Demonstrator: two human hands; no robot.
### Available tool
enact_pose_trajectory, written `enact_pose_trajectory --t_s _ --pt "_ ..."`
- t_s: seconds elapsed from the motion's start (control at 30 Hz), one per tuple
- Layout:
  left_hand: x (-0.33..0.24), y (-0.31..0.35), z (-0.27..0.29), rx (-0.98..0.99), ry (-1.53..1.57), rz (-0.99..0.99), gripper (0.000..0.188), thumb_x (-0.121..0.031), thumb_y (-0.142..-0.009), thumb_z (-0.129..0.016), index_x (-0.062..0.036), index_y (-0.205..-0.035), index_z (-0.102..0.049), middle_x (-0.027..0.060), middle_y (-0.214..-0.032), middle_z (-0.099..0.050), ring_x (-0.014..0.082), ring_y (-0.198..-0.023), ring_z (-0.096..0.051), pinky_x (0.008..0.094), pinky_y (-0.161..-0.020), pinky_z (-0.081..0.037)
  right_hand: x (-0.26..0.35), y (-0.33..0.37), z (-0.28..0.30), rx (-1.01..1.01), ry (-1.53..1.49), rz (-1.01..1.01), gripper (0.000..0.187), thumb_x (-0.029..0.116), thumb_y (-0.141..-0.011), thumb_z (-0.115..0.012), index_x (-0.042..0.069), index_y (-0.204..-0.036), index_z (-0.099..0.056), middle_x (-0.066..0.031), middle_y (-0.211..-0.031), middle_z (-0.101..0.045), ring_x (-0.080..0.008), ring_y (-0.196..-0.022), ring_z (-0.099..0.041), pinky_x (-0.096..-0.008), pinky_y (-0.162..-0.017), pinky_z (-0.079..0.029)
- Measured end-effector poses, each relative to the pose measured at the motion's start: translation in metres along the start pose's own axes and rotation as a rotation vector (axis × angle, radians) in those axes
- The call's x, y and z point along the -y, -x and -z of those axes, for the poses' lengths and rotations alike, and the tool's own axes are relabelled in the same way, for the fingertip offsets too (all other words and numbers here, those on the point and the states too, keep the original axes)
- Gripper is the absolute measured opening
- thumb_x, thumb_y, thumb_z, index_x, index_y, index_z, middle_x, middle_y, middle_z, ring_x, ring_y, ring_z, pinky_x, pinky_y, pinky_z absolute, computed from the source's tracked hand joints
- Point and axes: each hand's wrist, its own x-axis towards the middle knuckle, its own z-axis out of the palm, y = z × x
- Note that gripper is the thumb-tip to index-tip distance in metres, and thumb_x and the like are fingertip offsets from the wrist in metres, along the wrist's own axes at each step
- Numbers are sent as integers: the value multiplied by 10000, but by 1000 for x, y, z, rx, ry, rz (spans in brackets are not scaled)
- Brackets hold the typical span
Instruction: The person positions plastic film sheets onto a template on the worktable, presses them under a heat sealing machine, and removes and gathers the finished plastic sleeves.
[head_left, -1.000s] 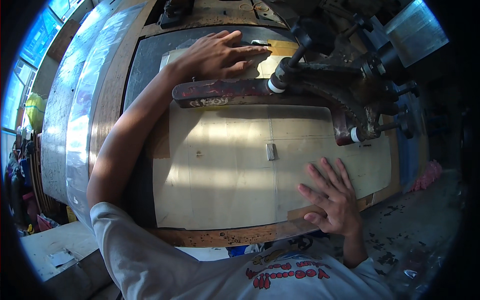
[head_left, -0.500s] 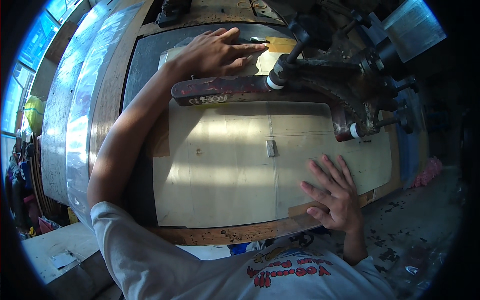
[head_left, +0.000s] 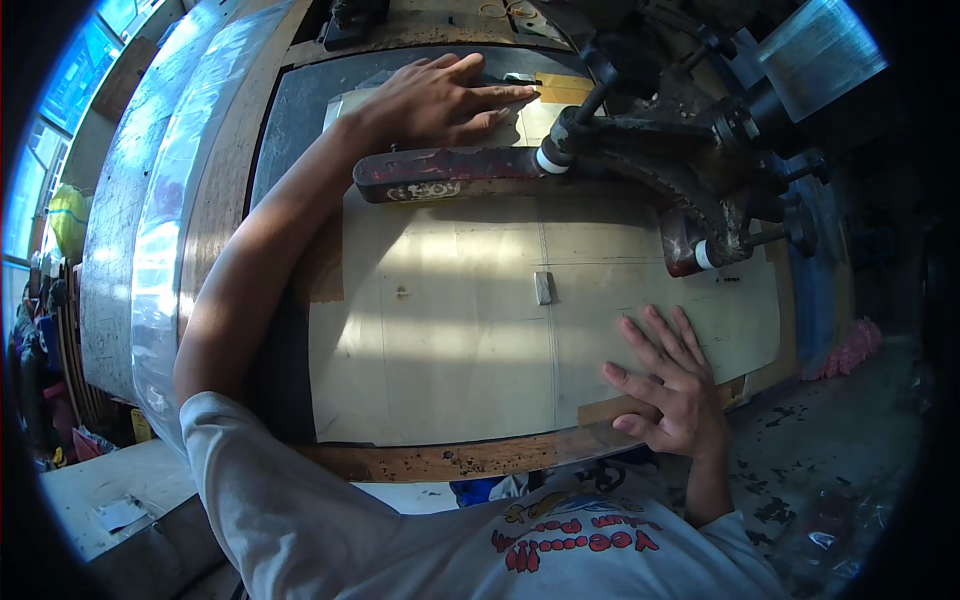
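A large cream sheet (head_left: 450, 350) with thin ruled lines lies on a dark board, its edges partly fixed with brown tape (head_left: 610, 409). My left hand (head_left: 435, 100) rests flat at the far side, beyond a dark red metal bar (head_left: 445, 172), with its index finger reaching to a strip of tan tape (head_left: 562, 88). My right hand (head_left: 672, 388) lies palm down at the sheet's near right part, fingers spread. Neither hand holds anything. A small whitish rectangular piece (head_left: 543, 288) sits near the sheet's middle. Part of the sheet is hidden under the bar.
Over the right side stands a heavy metal frame (head_left: 690, 150) with black knobs (head_left: 798, 226) and white collars. Clear plastic (head_left: 160, 240) covers a surface at left. A wooden edge (head_left: 440, 463) runs along the front. Something pink (head_left: 852, 348) lies beyond the right edge.
The whole view has shifted slightly. Both hands stay in nearly the same places on the sheet, and the small piece has not moved.
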Motion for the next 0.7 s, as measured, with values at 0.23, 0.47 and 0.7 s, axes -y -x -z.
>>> enact_pose_trajectory --t_s 0.23,0.47,0.7 --pt "-2 -3 4 41 0 15 536 -494 -1047 -320 -224 -1481 -483 111 -963 -441 270 -937 -520 421 -830 -449 17 -25 12 -155 40 88 451 467 -876 -673 267 -1279 -680 -92 -1277 -601 -276 -1113 -566 -487 -1003 -409" --pt "-4 -3 7 60 16 21 541 -501 -1038 -337 -210 -1461 -507 133 -984 -453 290 -971 -525 443 -858 -455 17 -41 0 -6 -54 139 462 478 -875 -668 288 -1296 -674 -23 -950 -458 -204 -889 -478 -380 -836 -400" --pt "-5 -4 8 42 52 25 529 -468 -1011 -407 -169 -1429 -535 153 -988 -461 316 -995 -529 467 -876 -464 19 -42 0 -24 -29 148 480 496 -871 -664 302 -1310 -665 -14 -920 -438 -196 -870 -445 -372 -833 -392"
